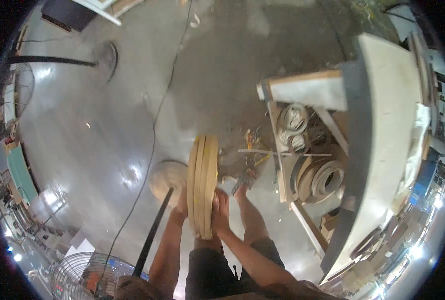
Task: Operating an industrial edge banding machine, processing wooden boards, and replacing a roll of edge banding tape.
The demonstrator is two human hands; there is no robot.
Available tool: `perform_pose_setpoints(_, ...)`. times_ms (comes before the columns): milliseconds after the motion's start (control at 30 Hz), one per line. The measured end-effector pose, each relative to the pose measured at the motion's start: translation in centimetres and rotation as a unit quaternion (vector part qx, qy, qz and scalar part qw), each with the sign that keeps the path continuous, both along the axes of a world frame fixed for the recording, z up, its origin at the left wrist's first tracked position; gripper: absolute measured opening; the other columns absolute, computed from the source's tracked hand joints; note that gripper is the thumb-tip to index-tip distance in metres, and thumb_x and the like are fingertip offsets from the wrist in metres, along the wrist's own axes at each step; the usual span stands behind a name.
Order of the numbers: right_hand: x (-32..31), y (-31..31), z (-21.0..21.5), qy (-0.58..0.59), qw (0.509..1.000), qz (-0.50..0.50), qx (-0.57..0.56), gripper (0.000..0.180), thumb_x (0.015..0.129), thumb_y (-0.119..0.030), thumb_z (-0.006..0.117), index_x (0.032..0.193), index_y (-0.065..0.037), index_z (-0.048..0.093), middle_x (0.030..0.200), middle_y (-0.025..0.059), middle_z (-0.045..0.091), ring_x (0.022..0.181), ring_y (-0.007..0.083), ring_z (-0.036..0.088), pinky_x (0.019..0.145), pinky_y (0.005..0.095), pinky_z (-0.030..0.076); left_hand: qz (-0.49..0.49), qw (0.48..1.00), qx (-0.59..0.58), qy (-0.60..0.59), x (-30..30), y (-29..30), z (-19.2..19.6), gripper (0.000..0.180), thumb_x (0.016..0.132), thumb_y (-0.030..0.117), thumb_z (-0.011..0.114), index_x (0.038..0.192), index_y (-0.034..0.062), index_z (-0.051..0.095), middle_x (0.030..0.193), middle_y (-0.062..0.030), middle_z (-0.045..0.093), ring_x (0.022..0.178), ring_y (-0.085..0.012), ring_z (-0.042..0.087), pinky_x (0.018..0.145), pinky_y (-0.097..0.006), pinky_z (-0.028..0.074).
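Upright between my hands is a stack of several wide tan rolls [202,185], seen edge-on, which look like edge banding. Yellow marks show near their top and along the right side. My left hand [181,206] presses the left side of the stack, its fingers mostly hidden behind it. On the other side, my right hand [221,212] grips the lower right face with bent fingers. The rolls are in front of my legs, above the concrete floor.
To the right stands a white-topped bench [387,120] with more rolls [326,181] on its lower shelf. A black pole on a round base [162,175] rises close to my left arm. Across the floor runs a dark cable [154,130]. A wire-caged fan [77,275] is at lower left.
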State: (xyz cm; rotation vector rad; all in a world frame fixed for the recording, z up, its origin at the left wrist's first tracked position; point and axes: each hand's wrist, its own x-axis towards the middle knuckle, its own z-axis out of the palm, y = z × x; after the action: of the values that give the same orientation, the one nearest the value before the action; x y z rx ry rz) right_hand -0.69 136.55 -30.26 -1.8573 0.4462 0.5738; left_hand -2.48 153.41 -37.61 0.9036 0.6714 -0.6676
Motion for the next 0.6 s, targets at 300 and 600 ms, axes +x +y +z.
perform_pose_setpoints(300, -1.6, 3.9, 13.8, -0.032, 0.983, -0.044, 0.173, 0.061, 0.117, -0.049, 0.028, 0.141, 0.003, 0.049, 0.130, 0.0185, 0.056, 0.124, 0.0301, 0.055, 0.111, 0.0435, 0.043, -0.015, 0.995, -0.085, -0.051, 6.8, 4.3, 25.0, 0.086, 0.109, 0.071, 0.028, 0.158, 0.0037, 0.048, 0.148, -0.0180, 0.062, 0.130, -0.0308, 0.064, 0.107, -0.045, 0.055)
perform_pose_setpoints(600, 4.2, 3.3, 17.8, -0.215, 0.928, 0.302, 0.047, 0.081, 0.111, -0.066, 0.033, 0.151, 0.002, 0.051, 0.155, 0.0308, 0.049, 0.143, 0.0480, 0.042, 0.123, 0.0574, 0.029, -0.034, 0.986, -0.112, -0.119, 10.0, 9.4, 32.8, 0.082, 0.111, 0.067, 0.027, 0.155, 0.0013, 0.050, 0.144, -0.0191, 0.064, 0.127, -0.0294, 0.066, 0.103, -0.041, 0.057)
